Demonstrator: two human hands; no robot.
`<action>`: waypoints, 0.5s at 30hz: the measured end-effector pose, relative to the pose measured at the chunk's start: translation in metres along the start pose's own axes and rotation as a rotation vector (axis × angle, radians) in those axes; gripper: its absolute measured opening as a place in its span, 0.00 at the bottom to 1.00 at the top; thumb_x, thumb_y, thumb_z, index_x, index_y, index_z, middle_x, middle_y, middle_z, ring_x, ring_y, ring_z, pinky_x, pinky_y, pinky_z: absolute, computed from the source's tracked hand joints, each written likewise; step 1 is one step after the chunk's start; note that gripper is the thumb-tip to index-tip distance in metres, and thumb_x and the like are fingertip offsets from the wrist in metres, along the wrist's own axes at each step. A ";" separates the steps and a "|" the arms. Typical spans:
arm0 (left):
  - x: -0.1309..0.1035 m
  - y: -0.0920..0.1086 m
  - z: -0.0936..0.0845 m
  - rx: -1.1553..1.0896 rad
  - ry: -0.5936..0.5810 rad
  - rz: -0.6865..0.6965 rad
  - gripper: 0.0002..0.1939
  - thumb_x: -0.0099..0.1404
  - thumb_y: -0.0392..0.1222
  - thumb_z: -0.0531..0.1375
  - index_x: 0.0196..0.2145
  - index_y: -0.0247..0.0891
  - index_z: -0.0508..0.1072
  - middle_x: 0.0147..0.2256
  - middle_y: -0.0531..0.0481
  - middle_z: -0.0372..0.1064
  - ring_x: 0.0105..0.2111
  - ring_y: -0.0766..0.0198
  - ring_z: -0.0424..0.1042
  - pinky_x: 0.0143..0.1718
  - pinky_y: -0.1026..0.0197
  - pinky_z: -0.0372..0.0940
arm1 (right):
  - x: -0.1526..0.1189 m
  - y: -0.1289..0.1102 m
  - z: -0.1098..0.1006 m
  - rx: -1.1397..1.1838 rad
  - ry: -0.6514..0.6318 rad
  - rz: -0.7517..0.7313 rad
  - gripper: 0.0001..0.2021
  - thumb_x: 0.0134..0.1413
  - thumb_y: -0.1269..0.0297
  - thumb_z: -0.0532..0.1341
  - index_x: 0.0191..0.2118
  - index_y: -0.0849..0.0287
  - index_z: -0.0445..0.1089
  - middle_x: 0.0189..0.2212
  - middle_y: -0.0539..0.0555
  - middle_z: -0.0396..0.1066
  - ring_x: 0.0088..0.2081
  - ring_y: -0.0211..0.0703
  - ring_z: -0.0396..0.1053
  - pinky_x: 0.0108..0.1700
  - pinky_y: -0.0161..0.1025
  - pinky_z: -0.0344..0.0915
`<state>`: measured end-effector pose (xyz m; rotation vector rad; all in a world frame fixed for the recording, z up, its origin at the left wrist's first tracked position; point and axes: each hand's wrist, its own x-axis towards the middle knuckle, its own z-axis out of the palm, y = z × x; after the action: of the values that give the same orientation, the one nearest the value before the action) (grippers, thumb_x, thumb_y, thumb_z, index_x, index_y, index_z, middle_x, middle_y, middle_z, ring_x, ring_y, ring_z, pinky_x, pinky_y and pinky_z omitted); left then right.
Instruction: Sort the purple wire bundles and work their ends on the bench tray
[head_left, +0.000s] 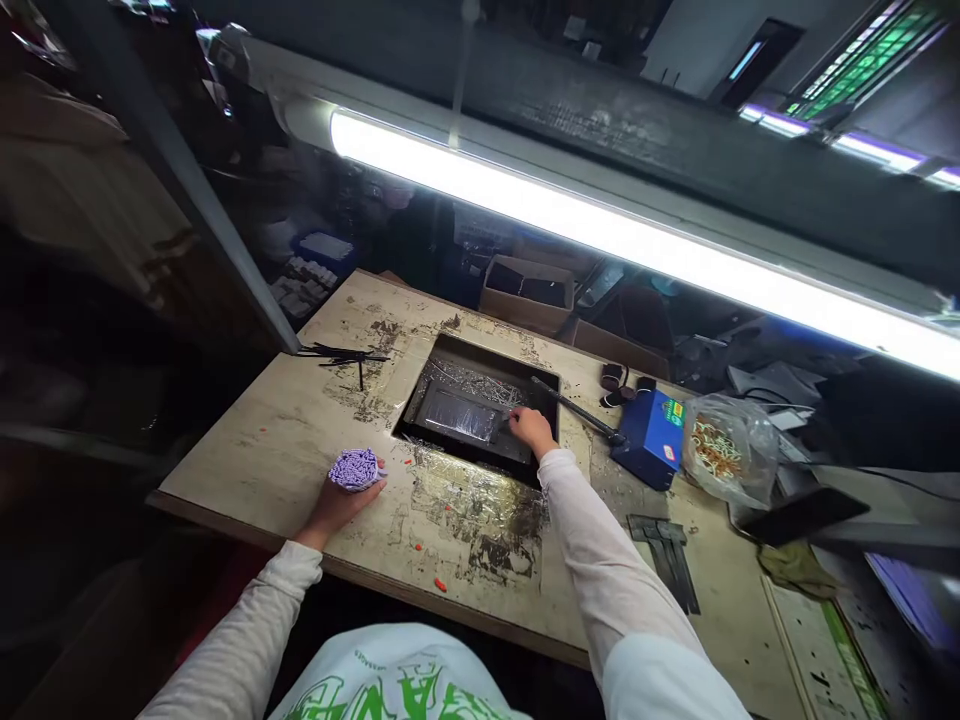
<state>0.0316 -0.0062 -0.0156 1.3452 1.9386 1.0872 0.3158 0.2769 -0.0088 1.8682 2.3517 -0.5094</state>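
A thick bundle of thin purple sticks or tubes (354, 468) stands in my left hand (341, 505), whose fingers wrap round it near the table's front left. My right hand (532, 430) reaches to the right edge of a flat dark plate with a shiny top (459, 415). This plate lies inside the recessed dark tray (442, 350) in the tabletop. The fingers of my right hand are pinched together; what they hold, if anything, is too small to make out. Thin pale strands (487, 388) lie in the tray behind the plate.
Black strips (341, 354) lie at the table's back left. Right of the tray are a dark rod (574, 408), a blue box (651, 438), a plastic bag of rings (724, 450) and flat black strips (669, 560). A lit tube lamp (600, 225) hangs above the wooden table (255, 450).
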 end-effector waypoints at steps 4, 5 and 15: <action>-0.001 0.000 0.001 -0.061 0.013 -0.034 0.14 0.54 0.50 0.60 0.37 0.41 0.74 0.39 0.47 0.77 0.43 0.53 0.74 0.53 0.49 0.65 | -0.030 0.019 -0.004 0.071 0.118 0.014 0.15 0.55 0.64 0.54 0.44 0.56 0.76 0.40 0.57 0.77 0.44 0.48 0.73 0.46 0.38 0.65; -0.001 0.001 0.001 -0.085 0.012 -0.044 0.15 0.54 0.50 0.61 0.36 0.40 0.74 0.39 0.47 0.77 0.43 0.53 0.74 0.53 0.49 0.65 | -0.042 0.028 -0.004 0.098 0.163 0.027 0.17 0.56 0.63 0.52 0.45 0.56 0.75 0.40 0.57 0.77 0.44 0.47 0.73 0.46 0.39 0.65; 0.008 0.028 -0.005 -0.281 -0.077 -0.271 0.16 0.48 0.47 0.65 0.35 0.37 0.75 0.37 0.43 0.77 0.40 0.51 0.75 0.48 0.47 0.67 | -0.224 0.153 0.034 0.930 0.790 0.570 0.27 0.45 0.47 0.59 0.49 0.59 0.73 0.36 0.63 0.77 0.20 0.44 0.65 0.21 0.42 0.61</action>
<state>0.0392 0.0049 0.0108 0.9302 1.7723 1.1068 0.5137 0.0877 -0.0089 3.5439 1.7941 -1.0483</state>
